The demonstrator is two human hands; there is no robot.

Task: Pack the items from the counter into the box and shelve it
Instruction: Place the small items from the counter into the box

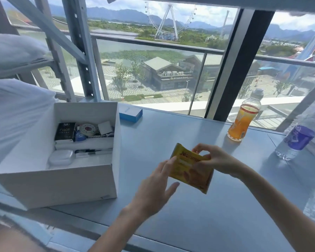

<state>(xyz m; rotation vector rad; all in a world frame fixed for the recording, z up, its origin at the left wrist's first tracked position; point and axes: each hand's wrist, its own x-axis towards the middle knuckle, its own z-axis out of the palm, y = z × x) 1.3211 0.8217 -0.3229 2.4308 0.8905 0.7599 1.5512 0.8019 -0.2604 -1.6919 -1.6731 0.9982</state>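
Observation:
A yellow snack packet [187, 166] hangs above the grey counter [189, 224], a little right of the open white box [62, 186]. My right hand [213, 159] pinches the packet's upper right edge. My left hand [156, 186] touches its left edge with fingers spread. Inside the box lie a black packet [65, 131], a roll of tape [87, 130], a white case [61, 157] and several other small items. A small blue box [131, 113] rests on the counter just behind the white box.
An orange drink bottle [244, 120] stands at the back right. A water bottle with a purple label [298, 137] stands further right near the counter's edge. A grey metal shelf frame [80, 51] rises behind the box, with white pillows [13, 106] at left. Windows lie beyond.

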